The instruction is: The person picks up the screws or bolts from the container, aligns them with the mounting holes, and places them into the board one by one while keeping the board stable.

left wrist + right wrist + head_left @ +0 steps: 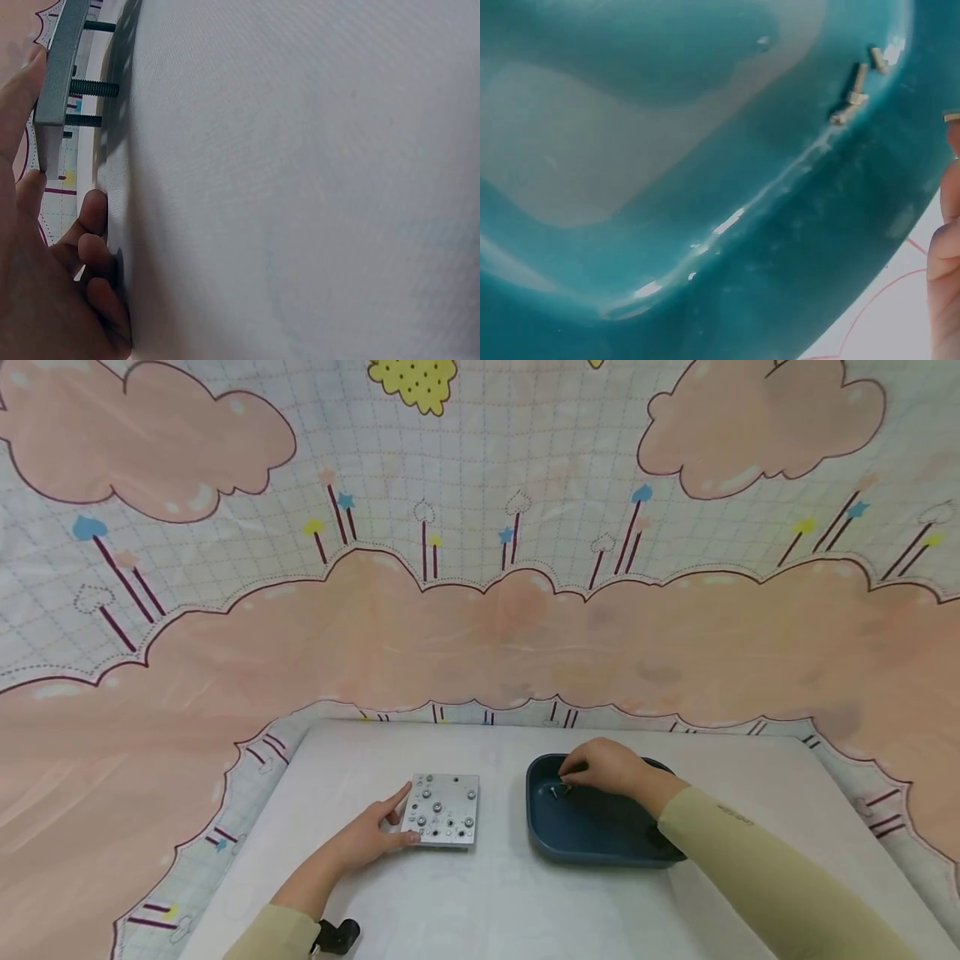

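Note:
A square metal plate point(442, 806) with several screw heads in its top lies left of centre on the table. My left hand point(367, 833) holds it at the left side, thumb at the near corner and forefinger farther up the edge. In the left wrist view, threaded screws point(94, 88) stick out under the plate, and the other fingers curl below it. Over the left end of a dark blue bin point(585, 831), my right hand point(603, 766) pinches a small screw point(951, 116), only partly seen. Loose screws point(856, 84) lie along the bin's inner edge.
A white-covered table point(495, 910) carries the plate and bin. Behind and beside it hangs a curtain point(480, 643) printed with clouds. A black wrist device point(337, 937) sits by the left sleeve.

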A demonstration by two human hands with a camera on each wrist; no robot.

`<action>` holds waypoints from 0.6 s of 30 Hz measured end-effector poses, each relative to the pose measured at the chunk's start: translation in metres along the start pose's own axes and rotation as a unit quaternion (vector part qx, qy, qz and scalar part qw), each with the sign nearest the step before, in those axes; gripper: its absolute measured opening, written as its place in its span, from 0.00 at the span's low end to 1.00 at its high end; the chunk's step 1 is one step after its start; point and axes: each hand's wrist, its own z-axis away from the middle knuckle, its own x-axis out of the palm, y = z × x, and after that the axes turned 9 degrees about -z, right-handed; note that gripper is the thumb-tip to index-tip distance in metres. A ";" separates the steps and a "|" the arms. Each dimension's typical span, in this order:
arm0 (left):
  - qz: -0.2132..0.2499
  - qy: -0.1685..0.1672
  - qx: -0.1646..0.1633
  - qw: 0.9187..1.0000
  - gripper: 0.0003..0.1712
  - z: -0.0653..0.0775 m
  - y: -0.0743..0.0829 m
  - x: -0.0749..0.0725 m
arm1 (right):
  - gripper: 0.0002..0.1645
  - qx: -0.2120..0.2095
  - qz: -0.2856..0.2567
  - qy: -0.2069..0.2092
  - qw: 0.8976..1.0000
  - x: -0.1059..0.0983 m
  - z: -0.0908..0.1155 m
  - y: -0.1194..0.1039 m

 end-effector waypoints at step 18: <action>0.004 0.000 -0.001 1.000 0.56 0.002 0.001 0.000 | 0.08 0.023 -0.084 0.036 0.996 0.009 -0.023 -0.047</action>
